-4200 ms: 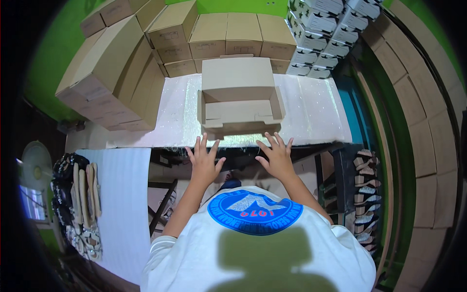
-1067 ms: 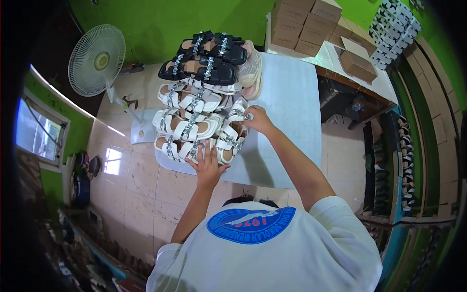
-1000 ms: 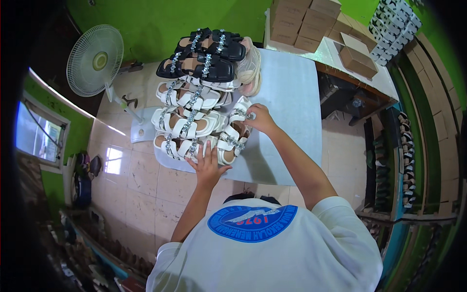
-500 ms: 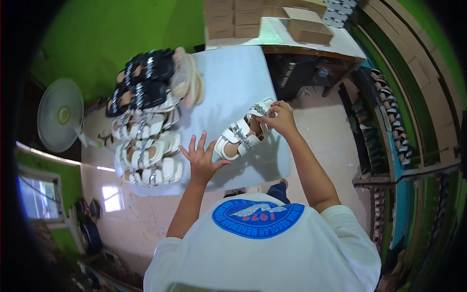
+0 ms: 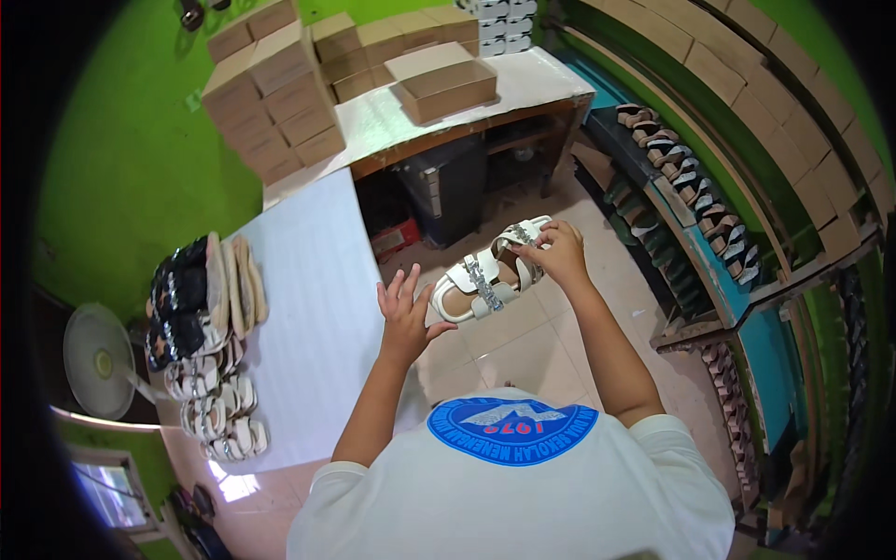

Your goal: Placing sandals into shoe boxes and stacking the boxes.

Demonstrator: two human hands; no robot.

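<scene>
A white sandal (image 5: 459, 277) with silver sparkly trim across its straps hangs in the air in front of me, its open toe pointing left. My right hand (image 5: 560, 252) pinches the far-right end of it by the strap. Beside the toe is my left hand (image 5: 404, 313), fingers spread and thumb stretched out near the sole's edge; whether the thumb touches it I cannot tell. At the left end of the white-covered table (image 5: 313, 271), several white sandals (image 5: 219, 411) stand in rows next to black sandals (image 5: 180, 289) with silver trim and beige ones (image 5: 238, 280).
Ahead, a desk (image 5: 373, 135) bears stacked brown boxes (image 5: 271, 93) and an open box (image 5: 448, 89). Shelves (image 5: 691, 233) lined with footwear run along the right. A fan (image 5: 101, 362) stands beyond the table's left end.
My view has turned right, so the table now lies further left. The sandal and both hands have gone from over the table to over the floor. My grip looks the same.
</scene>
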